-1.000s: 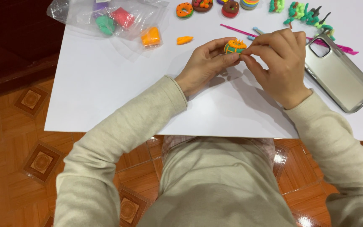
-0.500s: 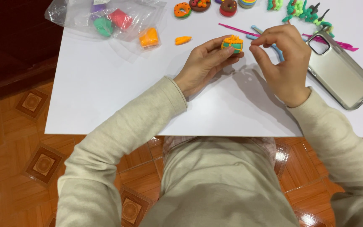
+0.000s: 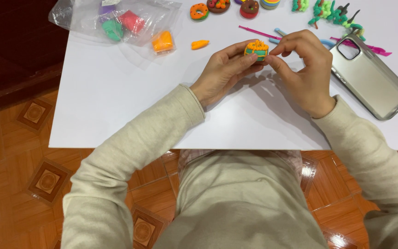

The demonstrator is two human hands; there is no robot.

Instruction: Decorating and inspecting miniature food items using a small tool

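White tabletop [image 3: 116, 92] lies under my hands; above it my left hand [image 3: 224, 69] pinches a small orange-and-green clay cake [image 3: 256, 50], already layered and trimmed, while my right hand [image 3: 302, 64] closes its fingertips on the cake's edge. Finished clay doughnuts [image 3: 199, 11], bagged clay lumps [image 3: 130, 23], modelling tools [image 3: 259, 32] and a phone [image 3: 369, 76] crowd near.

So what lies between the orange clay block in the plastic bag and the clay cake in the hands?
Head view: one small orange carrot-shaped clay piece on the white table; otherwise bare.
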